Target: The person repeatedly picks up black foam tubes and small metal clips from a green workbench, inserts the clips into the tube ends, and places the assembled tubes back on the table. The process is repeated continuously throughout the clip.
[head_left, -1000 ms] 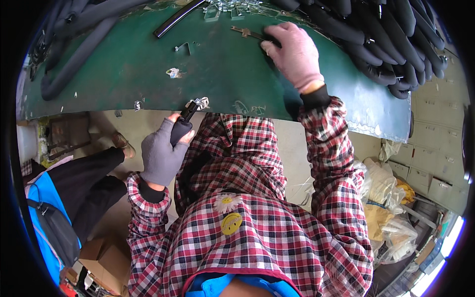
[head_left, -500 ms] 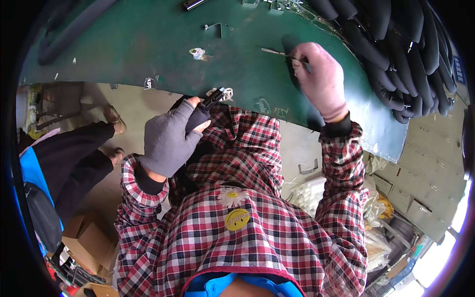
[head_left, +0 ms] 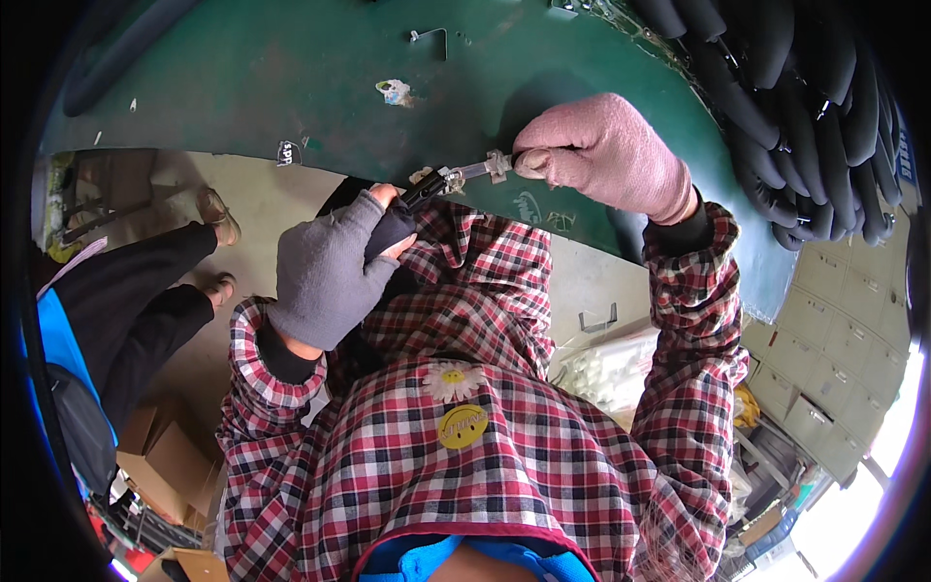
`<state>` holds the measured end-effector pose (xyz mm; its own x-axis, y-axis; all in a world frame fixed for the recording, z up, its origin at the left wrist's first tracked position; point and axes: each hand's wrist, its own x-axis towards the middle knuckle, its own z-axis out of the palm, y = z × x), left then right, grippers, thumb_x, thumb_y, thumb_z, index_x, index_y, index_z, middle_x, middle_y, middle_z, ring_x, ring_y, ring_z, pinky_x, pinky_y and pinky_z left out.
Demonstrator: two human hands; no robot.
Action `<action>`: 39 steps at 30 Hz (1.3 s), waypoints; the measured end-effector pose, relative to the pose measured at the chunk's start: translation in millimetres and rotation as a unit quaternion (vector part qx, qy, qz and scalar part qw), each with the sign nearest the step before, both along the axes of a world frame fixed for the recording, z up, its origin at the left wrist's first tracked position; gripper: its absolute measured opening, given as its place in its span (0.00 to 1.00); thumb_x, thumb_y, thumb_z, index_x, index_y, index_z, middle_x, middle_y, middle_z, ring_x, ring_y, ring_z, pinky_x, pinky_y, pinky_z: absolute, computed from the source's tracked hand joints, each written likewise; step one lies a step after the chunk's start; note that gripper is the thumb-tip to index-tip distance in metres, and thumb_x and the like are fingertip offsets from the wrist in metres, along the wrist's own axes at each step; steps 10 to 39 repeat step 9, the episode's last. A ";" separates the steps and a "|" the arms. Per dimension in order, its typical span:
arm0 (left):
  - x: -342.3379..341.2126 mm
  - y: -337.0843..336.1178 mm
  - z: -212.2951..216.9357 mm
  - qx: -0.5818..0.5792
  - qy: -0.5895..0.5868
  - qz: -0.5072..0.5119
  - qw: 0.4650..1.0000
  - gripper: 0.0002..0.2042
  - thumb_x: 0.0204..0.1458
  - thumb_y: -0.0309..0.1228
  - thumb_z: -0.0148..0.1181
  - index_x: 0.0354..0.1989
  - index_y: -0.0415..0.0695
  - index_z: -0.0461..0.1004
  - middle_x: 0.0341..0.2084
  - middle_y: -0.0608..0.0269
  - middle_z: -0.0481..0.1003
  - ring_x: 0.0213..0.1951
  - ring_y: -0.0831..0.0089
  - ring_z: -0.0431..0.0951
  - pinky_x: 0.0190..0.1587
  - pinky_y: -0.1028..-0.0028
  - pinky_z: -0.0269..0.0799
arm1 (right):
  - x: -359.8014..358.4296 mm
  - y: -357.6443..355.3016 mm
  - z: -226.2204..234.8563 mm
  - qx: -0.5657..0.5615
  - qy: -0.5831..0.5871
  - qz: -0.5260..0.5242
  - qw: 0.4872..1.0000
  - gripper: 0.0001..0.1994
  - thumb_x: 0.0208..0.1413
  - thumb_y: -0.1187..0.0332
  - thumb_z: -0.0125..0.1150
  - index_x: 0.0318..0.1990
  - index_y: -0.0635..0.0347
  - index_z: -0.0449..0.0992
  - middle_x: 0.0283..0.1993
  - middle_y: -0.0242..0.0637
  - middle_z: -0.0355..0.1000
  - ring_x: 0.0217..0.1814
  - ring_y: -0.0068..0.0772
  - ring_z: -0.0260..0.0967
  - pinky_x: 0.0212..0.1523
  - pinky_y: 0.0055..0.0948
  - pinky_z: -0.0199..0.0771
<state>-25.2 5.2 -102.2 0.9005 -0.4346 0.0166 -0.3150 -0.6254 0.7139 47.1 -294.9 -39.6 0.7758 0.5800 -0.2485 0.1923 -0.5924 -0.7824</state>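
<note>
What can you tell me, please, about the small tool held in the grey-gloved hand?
The tool has a dark handle and a short shiny metal head, and looks like small pliers or a crimper. It lies tilted, head pointing up and right, at the near edge of the green table. The left hand in a grey fingerless glove grips its handle. Its head meets a small pale metal part, which the right hand in a pink glove pinches. Finer detail is too small to tell.

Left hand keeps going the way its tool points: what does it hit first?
The left hand points its dark tool up and right. First in that line is the small metal piece already at the tool's tip, pinched by the right hand just behind it. Depth over the green table is unclear.
</note>
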 end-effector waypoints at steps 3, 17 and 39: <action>-0.3 -1.0 -0.3 -0.012 -0.006 -0.004 1.000 0.22 0.53 0.34 0.69 0.55 0.42 0.74 0.27 0.47 0.80 0.30 0.51 0.83 0.32 0.63 0.76 | 5.3 4.7 4.8 -0.039 0.005 0.012 0.999 0.08 0.56 0.64 0.67 0.38 0.57 0.83 0.30 0.40 0.77 0.31 0.39 0.75 0.35 0.32 0.75; -0.4 -1.1 -3.1 -0.018 -0.013 -0.011 1.000 0.23 0.52 0.34 0.70 0.56 0.42 0.73 0.27 0.47 0.80 0.29 0.51 0.83 0.32 0.62 0.76 | 13.6 5.5 2.9 -0.059 -0.001 0.055 0.997 0.09 0.56 0.62 0.68 0.39 0.56 0.83 0.32 0.42 0.78 0.34 0.44 0.77 0.37 0.35 0.76; -0.4 -1.1 -3.1 -0.018 -0.013 -0.011 1.000 0.23 0.52 0.34 0.70 0.56 0.42 0.73 0.27 0.47 0.80 0.29 0.51 0.83 0.32 0.62 0.76 | 13.6 5.5 2.9 -0.059 -0.001 0.055 0.997 0.09 0.56 0.62 0.68 0.39 0.56 0.83 0.32 0.42 0.78 0.34 0.44 0.77 0.37 0.35 0.76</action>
